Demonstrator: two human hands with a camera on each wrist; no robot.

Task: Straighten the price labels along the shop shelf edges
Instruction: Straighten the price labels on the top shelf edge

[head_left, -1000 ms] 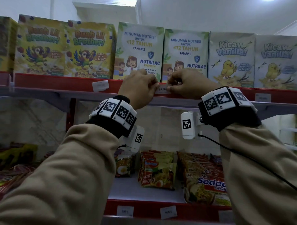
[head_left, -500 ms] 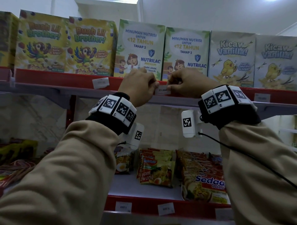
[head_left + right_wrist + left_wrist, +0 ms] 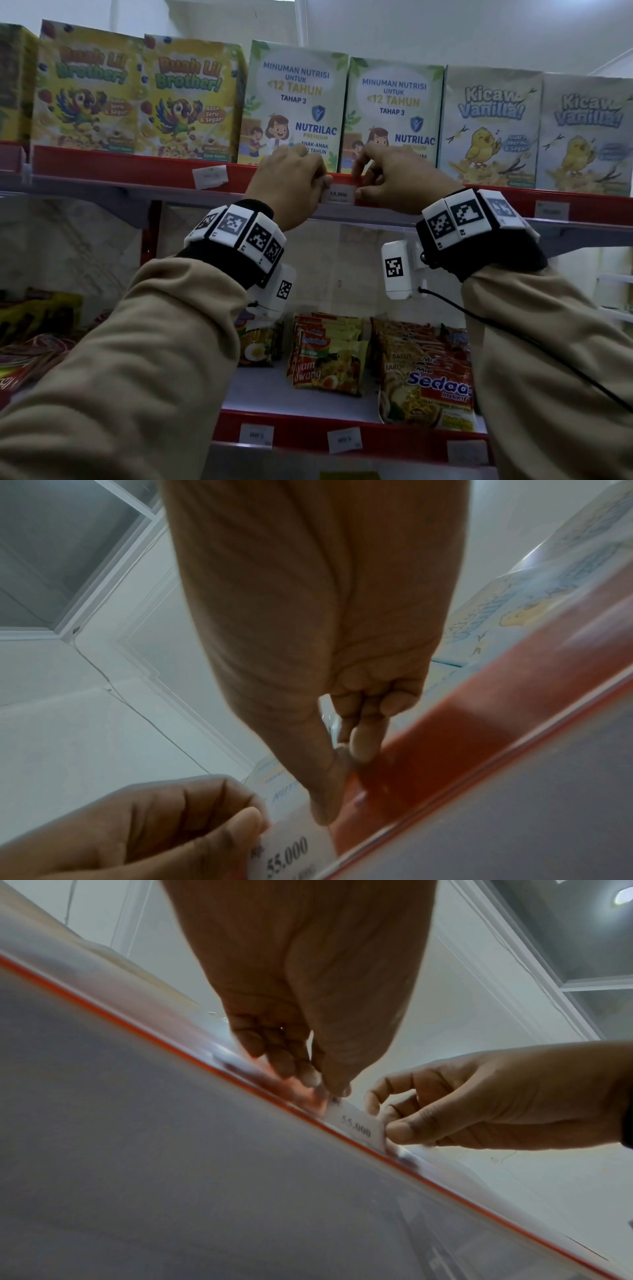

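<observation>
A white price label [image 3: 338,195] printed 55.000 sits on the red edge strip [image 3: 137,168] of the upper shelf, below the Nutrilac boxes. My left hand [image 3: 325,185] pinches the label's left end with thumb and fingers curled. My right hand [image 3: 358,192] pinches its right end. In the left wrist view, the left hand [image 3: 325,1087] holds the label [image 3: 356,1127] at one end and the right hand [image 3: 387,1123] at the other. In the right wrist view, the right hand [image 3: 342,777] presses the strip beside the label [image 3: 291,853], and the left hand [image 3: 250,823] holds its far end.
A tilted label [image 3: 210,176] sits further left on the same strip, and another label [image 3: 552,209] to the right. Cereal and milk boxes [image 3: 294,102] stand just behind the hands. The lower shelf holds noodle packs [image 3: 329,359] and has three labels [image 3: 344,439] on its edge.
Both hands stay pinched on the same label. They have drawn slightly apart, so more of its printed face shows between them.
</observation>
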